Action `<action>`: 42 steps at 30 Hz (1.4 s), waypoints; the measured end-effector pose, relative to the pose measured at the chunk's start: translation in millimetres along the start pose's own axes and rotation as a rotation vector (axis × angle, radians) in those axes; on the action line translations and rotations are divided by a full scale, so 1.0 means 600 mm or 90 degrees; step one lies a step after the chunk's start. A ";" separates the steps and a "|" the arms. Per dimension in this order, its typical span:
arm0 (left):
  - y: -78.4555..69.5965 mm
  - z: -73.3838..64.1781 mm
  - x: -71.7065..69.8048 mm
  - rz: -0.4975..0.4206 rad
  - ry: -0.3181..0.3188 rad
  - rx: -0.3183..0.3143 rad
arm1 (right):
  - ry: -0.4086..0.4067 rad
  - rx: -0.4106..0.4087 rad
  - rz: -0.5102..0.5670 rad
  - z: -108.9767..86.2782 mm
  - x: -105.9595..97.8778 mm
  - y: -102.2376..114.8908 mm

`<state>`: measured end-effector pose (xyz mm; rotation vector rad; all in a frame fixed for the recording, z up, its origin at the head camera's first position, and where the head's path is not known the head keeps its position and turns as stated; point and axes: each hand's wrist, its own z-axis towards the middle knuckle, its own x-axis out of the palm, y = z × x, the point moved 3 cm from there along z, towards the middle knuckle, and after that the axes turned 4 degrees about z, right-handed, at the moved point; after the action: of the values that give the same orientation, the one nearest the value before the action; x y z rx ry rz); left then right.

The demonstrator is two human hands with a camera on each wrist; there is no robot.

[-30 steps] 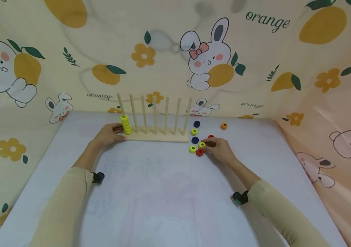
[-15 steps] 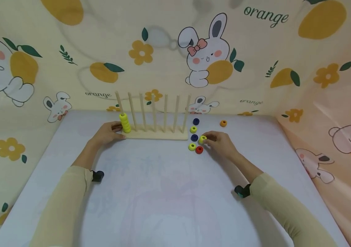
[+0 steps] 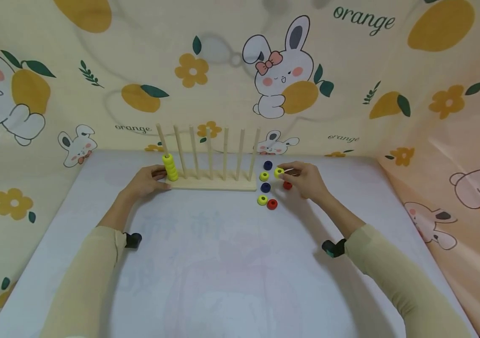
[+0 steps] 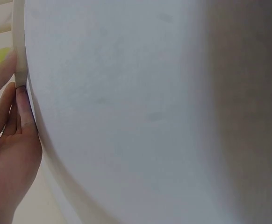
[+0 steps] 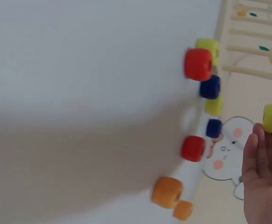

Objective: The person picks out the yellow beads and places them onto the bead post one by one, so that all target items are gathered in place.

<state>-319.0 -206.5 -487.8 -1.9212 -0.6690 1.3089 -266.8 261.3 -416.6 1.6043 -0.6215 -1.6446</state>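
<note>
A wooden peg stand [image 3: 212, 184] has a row of upright pegs; several yellow beads [image 3: 170, 168] are stacked on its leftmost one. My left hand [image 3: 144, 183] grips the left end of the base, thumb and fingers on either side of it. To the right of the stand, my right hand [image 3: 307, 180] pinches a yellow bead [image 5: 271, 118] between thumb and fingertips, raised off the table. Below that hand lies a red bead [image 3: 287, 186]. Beside the stand's right end are blue beads [image 3: 265, 188], yellow beads [image 3: 262, 200] and another red bead [image 3: 272, 204].
Two orange beads [image 5: 168, 192] lie on the table in the right wrist view; the right hand hides them in the head view. A patterned cloth [image 3: 223, 103] with rabbits and oranges hangs behind the white table [image 3: 223, 263].
My right hand has lifted the yellow bead from among the loose beads and carried it up and back, uncovering the red bead. My left hand stays at the stand.
</note>
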 end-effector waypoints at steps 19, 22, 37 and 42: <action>-0.006 -0.003 -0.003 0.002 0.004 0.001 | -0.016 -0.012 0.072 0.054 -0.041 0.090; -0.002 0.000 0.000 0.006 0.006 -0.005 | -0.021 -0.030 0.080 0.059 -0.047 0.104; -0.001 -0.003 0.003 0.007 -0.003 -0.010 | -0.042 -0.127 0.050 0.091 -0.060 0.183; -0.001 -0.001 0.003 0.006 0.003 -0.015 | -0.039 -0.139 0.045 0.097 -0.061 0.205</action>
<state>-317.8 -204.8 -488.0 -1.9478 -0.6769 1.3080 -304.6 206.2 -292.5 1.3655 -0.5049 -1.6531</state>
